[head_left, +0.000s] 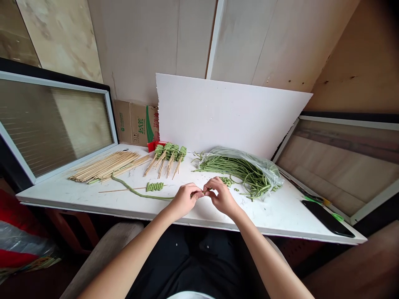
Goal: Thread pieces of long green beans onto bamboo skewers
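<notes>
My left hand (186, 199) is closed on one long green bean (137, 192), which trails away to the left across the white table. Close beside it, my right hand (220, 195) pinches the bean's other end, the fingertips of both hands almost meeting. Left of my hands lies a skewer threaded with folded bean (155, 187), its bare stick pointing left. Further back rests a pile of finished bean skewers (170, 153) with their sticks toward me. Small cut bean ends (227, 181) lie just behind my right hand.
A clear plastic bag of long beans (233, 166) lies at the back right. Many bare bamboo skewers (106, 166) are heaped at the left. A black phone (327, 218) and scissors (311, 197) are at the right edge. A white board (224, 116) and a cardboard box (134, 122) stand behind.
</notes>
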A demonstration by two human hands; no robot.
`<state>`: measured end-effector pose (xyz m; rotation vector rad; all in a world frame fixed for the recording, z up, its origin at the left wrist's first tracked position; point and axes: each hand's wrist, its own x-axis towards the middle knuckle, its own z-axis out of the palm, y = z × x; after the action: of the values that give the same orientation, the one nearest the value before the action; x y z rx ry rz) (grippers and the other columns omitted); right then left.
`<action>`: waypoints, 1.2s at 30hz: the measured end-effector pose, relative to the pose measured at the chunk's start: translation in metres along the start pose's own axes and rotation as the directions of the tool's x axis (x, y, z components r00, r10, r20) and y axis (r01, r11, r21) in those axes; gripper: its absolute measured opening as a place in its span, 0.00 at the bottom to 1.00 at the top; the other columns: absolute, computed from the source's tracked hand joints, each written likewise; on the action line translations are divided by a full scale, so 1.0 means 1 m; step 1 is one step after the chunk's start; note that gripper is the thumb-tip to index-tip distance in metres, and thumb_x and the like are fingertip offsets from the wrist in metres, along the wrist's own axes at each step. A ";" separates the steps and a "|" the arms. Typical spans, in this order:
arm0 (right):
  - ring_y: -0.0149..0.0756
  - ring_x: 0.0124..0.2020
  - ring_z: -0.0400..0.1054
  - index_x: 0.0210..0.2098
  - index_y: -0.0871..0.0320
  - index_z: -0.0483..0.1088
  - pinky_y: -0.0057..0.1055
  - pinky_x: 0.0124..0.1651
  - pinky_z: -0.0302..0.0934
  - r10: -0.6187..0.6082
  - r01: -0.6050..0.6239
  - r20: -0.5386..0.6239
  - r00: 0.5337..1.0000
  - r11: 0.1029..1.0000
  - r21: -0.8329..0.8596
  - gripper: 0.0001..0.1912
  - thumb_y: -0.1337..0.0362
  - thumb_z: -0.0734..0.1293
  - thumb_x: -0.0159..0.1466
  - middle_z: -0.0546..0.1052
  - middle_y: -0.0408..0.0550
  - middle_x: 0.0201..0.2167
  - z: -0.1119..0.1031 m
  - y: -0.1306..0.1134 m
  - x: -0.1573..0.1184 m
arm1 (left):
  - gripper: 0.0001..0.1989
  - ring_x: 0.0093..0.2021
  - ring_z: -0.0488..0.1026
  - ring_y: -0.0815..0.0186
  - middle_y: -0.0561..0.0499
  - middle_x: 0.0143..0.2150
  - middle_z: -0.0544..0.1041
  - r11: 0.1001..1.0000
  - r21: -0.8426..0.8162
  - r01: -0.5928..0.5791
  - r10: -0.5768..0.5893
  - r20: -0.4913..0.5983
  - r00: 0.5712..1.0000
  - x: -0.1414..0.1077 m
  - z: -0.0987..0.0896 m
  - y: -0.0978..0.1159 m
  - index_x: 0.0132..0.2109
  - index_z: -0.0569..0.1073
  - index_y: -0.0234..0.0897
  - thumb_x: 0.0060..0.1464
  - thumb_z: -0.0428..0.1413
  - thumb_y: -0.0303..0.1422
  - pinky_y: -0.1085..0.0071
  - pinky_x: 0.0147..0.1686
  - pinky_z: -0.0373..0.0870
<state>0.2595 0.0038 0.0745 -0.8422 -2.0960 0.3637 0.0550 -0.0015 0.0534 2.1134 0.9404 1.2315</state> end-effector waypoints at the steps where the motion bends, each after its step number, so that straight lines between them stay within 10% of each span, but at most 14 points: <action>1: 0.45 0.42 0.65 0.35 0.53 0.77 0.41 0.46 0.61 0.012 -0.011 -0.007 1.000 0.999 0.030 0.10 0.69 0.65 0.69 0.77 0.49 0.32 0.002 0.000 0.000 | 0.12 0.35 0.73 0.65 0.47 0.35 0.78 1.000 -0.001 -0.012 0.012 0.007 1.000 0.000 0.000 0.000 0.35 0.82 0.36 0.66 0.57 0.32 0.69 0.38 0.68; 9: 0.43 0.38 0.70 0.33 0.54 0.79 0.38 0.43 0.64 0.102 -0.108 0.038 0.994 0.917 0.383 0.18 0.45 0.73 0.65 0.77 0.48 0.30 0.012 0.020 -0.002 | 0.13 0.37 0.76 0.62 0.45 0.35 0.80 0.993 -0.119 -0.008 0.010 0.014 1.000 0.000 0.000 -0.004 0.33 0.82 0.35 0.64 0.56 0.30 0.68 0.41 0.72; 17: 0.45 0.38 0.72 0.38 0.54 0.84 0.38 0.41 0.64 0.275 -0.274 -0.134 0.952 0.961 0.032 0.18 0.46 0.72 0.66 0.82 0.53 0.35 -0.001 0.069 -0.008 | 0.16 0.31 0.75 0.64 0.44 0.35 0.81 0.965 -0.192 0.179 -0.177 0.028 0.984 0.001 0.001 -0.021 0.41 0.81 0.33 0.65 0.57 0.42 0.70 0.32 0.72; 28: 0.47 0.39 0.76 0.36 0.55 0.84 0.52 0.61 0.59 0.294 -0.275 0.075 0.953 0.940 -0.201 0.13 0.56 0.69 0.68 0.84 0.53 0.37 -0.009 0.083 -0.018 | 0.16 0.40 0.77 0.61 0.43 0.41 0.82 0.981 -0.100 0.165 -0.161 0.045 0.986 -0.001 0.000 -0.024 0.44 0.82 0.34 0.66 0.56 0.42 0.67 0.42 0.73; 36: 0.49 0.45 0.77 0.40 0.58 0.82 0.45 0.52 0.67 0.342 -0.340 -0.053 0.938 0.939 0.050 0.30 0.40 0.59 0.73 0.84 0.56 0.41 -0.020 0.076 -0.012 | 0.19 0.43 0.77 0.63 0.42 0.47 0.77 0.998 0.008 0.062 -0.063 0.039 0.997 -0.004 0.002 -0.029 0.59 0.79 0.36 0.69 0.51 0.35 0.64 0.49 0.76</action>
<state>0.3137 0.0511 0.0404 -1.1818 -1.8778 0.5542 0.0470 0.0136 0.0298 2.0898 0.9877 1.1536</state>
